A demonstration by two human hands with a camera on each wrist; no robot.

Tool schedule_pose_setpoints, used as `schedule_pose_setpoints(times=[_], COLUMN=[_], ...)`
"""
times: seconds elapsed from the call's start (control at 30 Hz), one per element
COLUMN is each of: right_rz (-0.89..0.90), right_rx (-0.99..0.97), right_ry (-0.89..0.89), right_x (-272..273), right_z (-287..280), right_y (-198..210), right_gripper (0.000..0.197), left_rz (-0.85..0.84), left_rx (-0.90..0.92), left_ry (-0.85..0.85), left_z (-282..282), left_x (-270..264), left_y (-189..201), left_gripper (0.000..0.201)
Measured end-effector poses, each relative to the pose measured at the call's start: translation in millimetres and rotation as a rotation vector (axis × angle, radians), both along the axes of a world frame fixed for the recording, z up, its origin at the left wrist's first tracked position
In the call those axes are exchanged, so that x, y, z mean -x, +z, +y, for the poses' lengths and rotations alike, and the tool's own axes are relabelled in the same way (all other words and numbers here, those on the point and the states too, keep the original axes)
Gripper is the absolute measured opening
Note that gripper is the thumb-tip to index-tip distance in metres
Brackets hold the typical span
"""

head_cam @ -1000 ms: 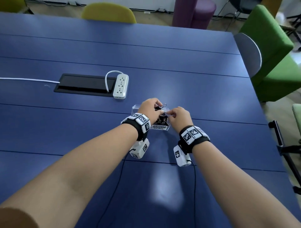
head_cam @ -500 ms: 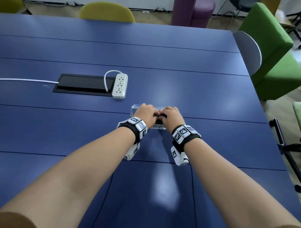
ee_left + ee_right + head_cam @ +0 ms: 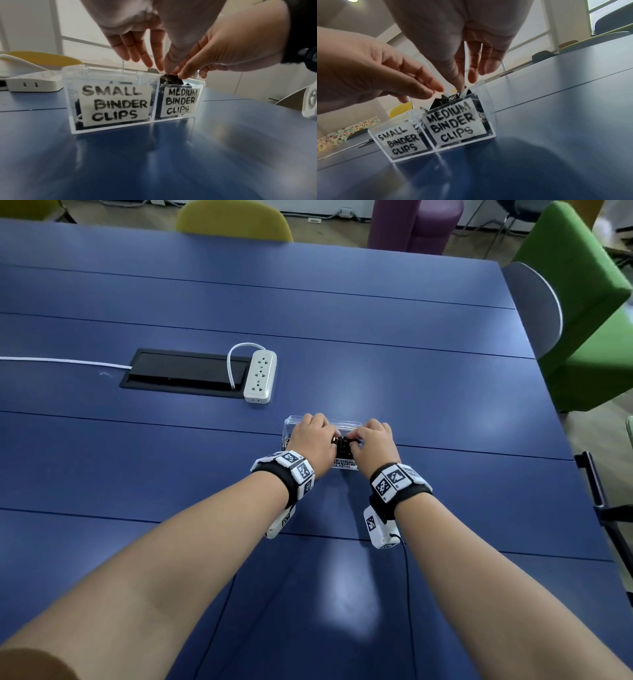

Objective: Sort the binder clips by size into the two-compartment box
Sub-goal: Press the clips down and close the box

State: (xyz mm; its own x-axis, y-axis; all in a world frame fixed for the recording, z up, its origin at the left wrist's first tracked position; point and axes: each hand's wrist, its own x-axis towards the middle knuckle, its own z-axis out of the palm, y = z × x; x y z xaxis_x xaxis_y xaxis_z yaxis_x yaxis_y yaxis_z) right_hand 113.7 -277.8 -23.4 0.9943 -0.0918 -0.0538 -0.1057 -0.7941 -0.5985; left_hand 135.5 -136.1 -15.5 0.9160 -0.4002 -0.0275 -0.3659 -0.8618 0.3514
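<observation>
A clear two-compartment box (image 3: pixel 342 424) (image 3: pixel 68 97) (image 3: pixel 488 108) stands on the blue table, labelled SMALL BINDER CLIPS on the left and MEDIUM BINDER CLIPS on the right. Black binder clips (image 3: pixel 344 450) (image 3: pixel 171 80) (image 3: pixel 447 99) are heaped above the rim of the medium compartment. Dark clips also show behind the small label (image 3: pixel 78 108). My left hand (image 3: pixel 315 440) (image 3: pixel 145 59) (image 3: pixel 423 88) reaches over the box with straight fingers, its tips at the heap. My right hand (image 3: pixel 375 441) (image 3: pixel 188 73) (image 3: pixel 467 79) points its fingers down and touches the top of the heap.
A white power strip (image 3: pixel 260 376) (image 3: pixel 34 82) and a black cable hatch (image 3: pixel 185 373) lie behind the box to the left. A grey chair back (image 3: pixel 534 309) and a green chair (image 3: pixel 582 320) stand at the table's right edge. A yellow chair (image 3: pixel 233 220) is at the far side.
Both hands came down from just above the box onto its top and drew closer together. Over the last half second they have hardly moved.
</observation>
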Motion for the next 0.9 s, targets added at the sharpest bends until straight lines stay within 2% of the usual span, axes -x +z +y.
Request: schedule_pose_setpoints(times=[0.13,0.27,0.33,0.4,0.47,0.53,0.57,0.63,0.73,0.83,0.9], right_rz=[0.005,0.078,0.033,-0.005,0.066,0.218,0.309,0.455,0.475,0.438,0.391], right_rx=[-0.028,0.028,-0.046,-0.132,-0.196,-0.224,-0.244,-0.309,-0.531,-0.67,-0.718], right_ry=[-0.035,0.03,-0.027,-0.164,-0.278,-0.335,-0.348,-0.333,-0.383,-0.394,-0.387], right_x=[-0.1,1.7,-1.9,-7.0,-11.9,-15.8,-17.8,-22.5,-30.2,-31.2,-25.5], right_z=[-4.5,-3.2,-7.6,-15.6,-22.9,-24.8,-23.8,-21.3,-18.1,-18.6,-21.1], right_y=[2.1,-0.4,0.5,4.4,4.5,1.8,-0.7,-5.7,-3.2,4.2,3.6], right_gripper=[0.018,0.015,0.013,0.013,0.023,0.042,0.048,0.052,0.061,0.047,0.042], left_rz=[0.068,0.072,0.048,0.023,0.062,0.235,0.351,0.507,0.513,0.477,0.453], left_rx=[0.055,0.083,0.173,0.241,0.297,0.355,0.379,0.421,0.565,0.831,0.862], left_ry=[-0.036,-0.028,0.056,0.21,0.437,0.639,0.682,0.66,0.662,0.772,0.777], left_z=[1.7,2.5,9.2,20.8,35.3,46.6,49.2,47.7,42.2,44.8,48.2], left_x=[1.9,5.6,1.5,-9.3,-22.0,-31.4,-34.6,-40.2,-48.2,-52.1,-47.7], left_y=[-0.7,-3.2,0.8,4.8,3.6,-0.4,-2.1,-1.7,10.7,16.1,16.3], left_gripper=[0.02,0.019,0.017,0.017,0.019,0.028,0.035,0.04,0.029,0.026,0.022])
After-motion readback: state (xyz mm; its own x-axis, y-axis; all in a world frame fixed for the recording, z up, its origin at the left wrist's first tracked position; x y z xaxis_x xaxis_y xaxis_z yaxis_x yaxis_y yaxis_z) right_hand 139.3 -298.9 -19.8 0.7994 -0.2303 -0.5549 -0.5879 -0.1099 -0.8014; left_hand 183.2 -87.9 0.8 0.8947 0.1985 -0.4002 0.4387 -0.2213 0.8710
